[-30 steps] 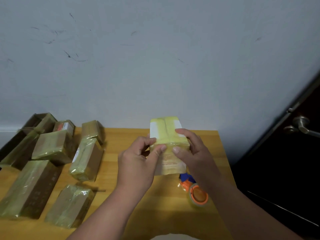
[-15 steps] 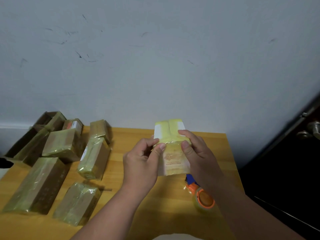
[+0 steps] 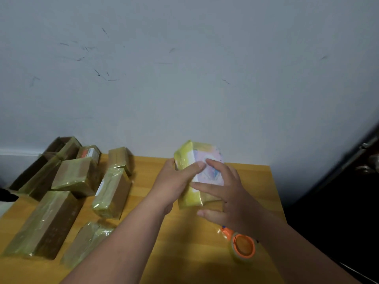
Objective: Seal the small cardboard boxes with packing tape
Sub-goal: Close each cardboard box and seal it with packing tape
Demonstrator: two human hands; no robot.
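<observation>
Dim, flat indoor light with a yellowish cast; soft shadows fall under the forearms on the surface (image 3: 205,253) — the hands (image 3: 225,193) blur, wide-angle edges bend, taped boxes (image 3: 110,193) glint.

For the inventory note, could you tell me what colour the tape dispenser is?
Orange, with a clear tape roll; the head view shows it.

The boxes (image 3: 111,193) are brown cardboard under glossy, wrinkled yellowish tape. The table (image 3: 184,238) is smooth wood. The tape dispenser (image 3: 243,245) is orange plastic.
</observation>
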